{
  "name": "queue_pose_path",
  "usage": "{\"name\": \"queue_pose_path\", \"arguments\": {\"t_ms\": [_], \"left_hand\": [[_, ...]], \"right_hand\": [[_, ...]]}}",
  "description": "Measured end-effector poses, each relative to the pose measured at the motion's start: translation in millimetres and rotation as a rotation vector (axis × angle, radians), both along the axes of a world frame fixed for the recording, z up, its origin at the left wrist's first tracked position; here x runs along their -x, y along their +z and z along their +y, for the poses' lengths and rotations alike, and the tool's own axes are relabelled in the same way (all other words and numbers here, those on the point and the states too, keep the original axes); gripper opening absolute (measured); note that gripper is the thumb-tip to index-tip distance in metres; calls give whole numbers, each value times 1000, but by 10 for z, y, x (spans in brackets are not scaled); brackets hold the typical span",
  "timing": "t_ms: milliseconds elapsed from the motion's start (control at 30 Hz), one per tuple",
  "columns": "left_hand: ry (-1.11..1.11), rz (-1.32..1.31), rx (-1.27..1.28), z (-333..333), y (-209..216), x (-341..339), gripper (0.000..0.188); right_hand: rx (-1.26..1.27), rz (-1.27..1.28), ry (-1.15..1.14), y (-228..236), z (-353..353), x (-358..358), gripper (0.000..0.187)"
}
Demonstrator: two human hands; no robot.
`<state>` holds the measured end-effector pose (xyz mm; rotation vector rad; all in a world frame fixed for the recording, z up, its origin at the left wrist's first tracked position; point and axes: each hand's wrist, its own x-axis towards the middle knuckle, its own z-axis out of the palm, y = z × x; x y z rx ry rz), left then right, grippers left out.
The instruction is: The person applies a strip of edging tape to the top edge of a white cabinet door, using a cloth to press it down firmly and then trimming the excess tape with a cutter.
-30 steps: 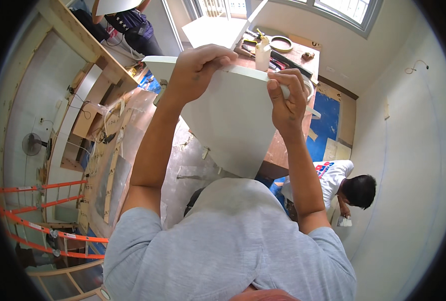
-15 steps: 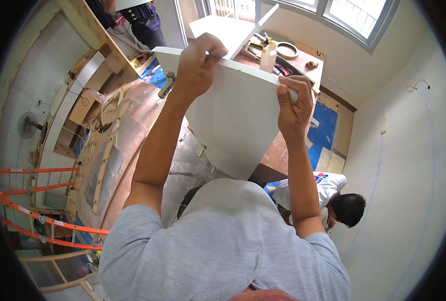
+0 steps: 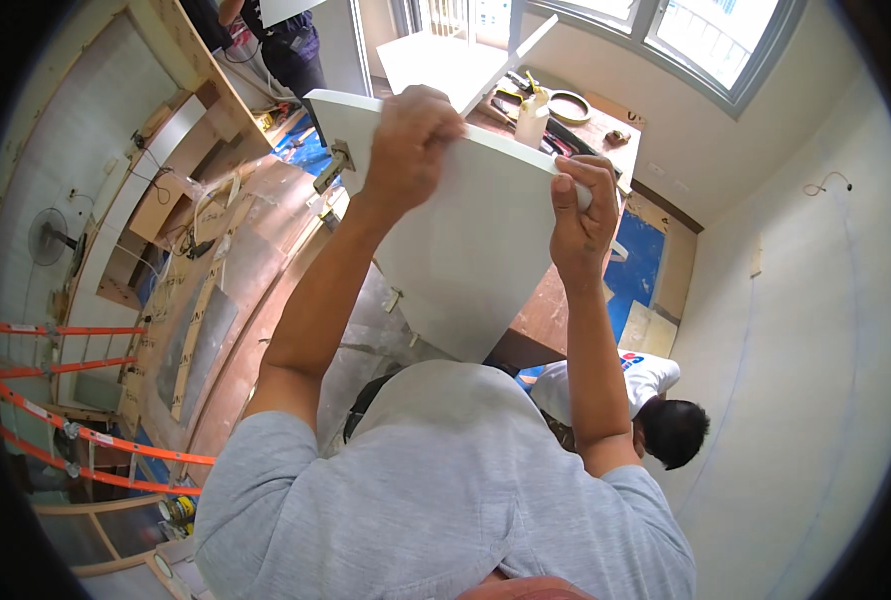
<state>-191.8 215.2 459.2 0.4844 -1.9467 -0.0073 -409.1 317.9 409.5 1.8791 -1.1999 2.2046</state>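
Note:
A white cabinet door (image 3: 465, 230) stands on edge in front of me, with metal hinges (image 3: 333, 168) along its left side. My right hand (image 3: 583, 210) grips its upper right corner, thumb on the near face and fingers over the top edge. At the top edge, left of the middle, my left hand (image 3: 415, 140) is curled closed and blurred by motion. Whether anything small sits in its fingers is hidden. Behind the door, a workbench (image 3: 620, 150) carries a pale plastic bottle (image 3: 531, 120), a roll of tape (image 3: 569, 106) and several hand tools.
A co-worker in a white shirt (image 3: 605, 388) bends low at my right. Another person (image 3: 290, 55) stands at the far left. An orange ladder (image 3: 105, 440) lies at the left, near a fan (image 3: 50, 237). White panels (image 3: 445, 72) rest by the window.
My left hand has shifted slightly right and nearer along the top edge. The door has tilted a little, its lower end moving left. The co-worker at right appears slightly farther left and lower.

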Motion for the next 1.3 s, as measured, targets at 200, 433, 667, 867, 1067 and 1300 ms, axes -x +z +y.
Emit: {"name": "queue_pose_path", "arguments": {"t_ms": [200,433,667,867,1067,1300], "left_hand": [[299,572,-353,-460,-83,-964,25],[352,95,25,-134,-96,-900,20],[-19,1,93,246,15,1,28],[-44,-13,-400,234,186,121,13],[-80,24,-111,126,-5,65,15],[-129,80,108,21,-244,-11,24]], "right_hand": [[-40,-12,4,-19,1,0,22],[-87,225,-263,319,99,-53,13],[-342,507,-306,722,105,-240,13],[-511,408,-267,795,123,-258,13],[-320,591,-288,716,145,-182,9],[-283,838,-455,839,194,-395,18]]}}
